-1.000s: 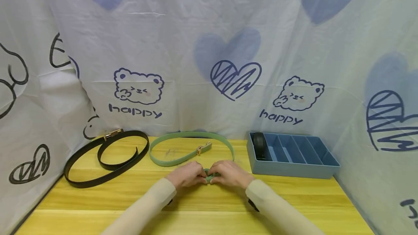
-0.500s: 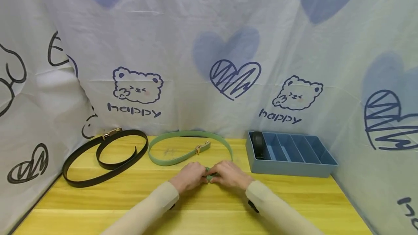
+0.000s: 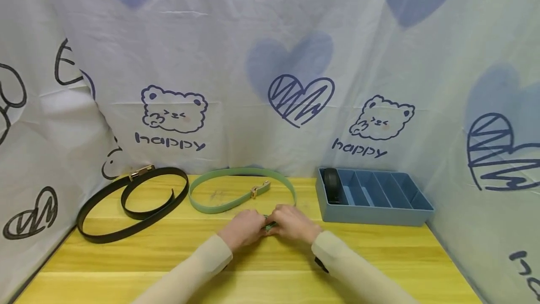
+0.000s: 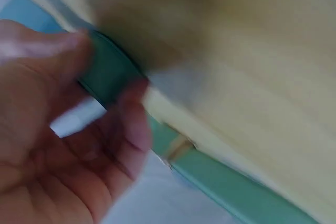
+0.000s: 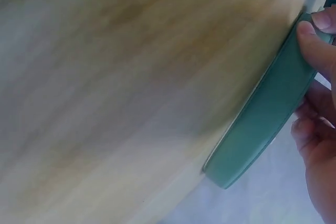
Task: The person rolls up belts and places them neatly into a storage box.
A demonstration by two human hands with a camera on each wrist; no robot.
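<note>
Pinching the near part of the green belt (image 3: 217,209), fingers curled on it, the person's left hand (image 3: 246,228) and right hand (image 3: 293,223) work close together before me. Beyond them, the belt loops across the wooden table (image 3: 270,262), gold buckle (image 3: 253,192) inside the curve. A black belt (image 3: 143,225) lies left; right, a blue tray (image 3: 375,215) holds a black coil (image 3: 332,184) in its leftmost compartment.

Plain, cream-coloured long sleeves cover both arms, the left sleeve (image 3: 187,276) and the right sleeve (image 3: 358,276) matching, each ending in a straight, unadorned edge at the wrist. A small black piece (image 3: 321,265) shows under the right one, too little visible to identify.
</note>
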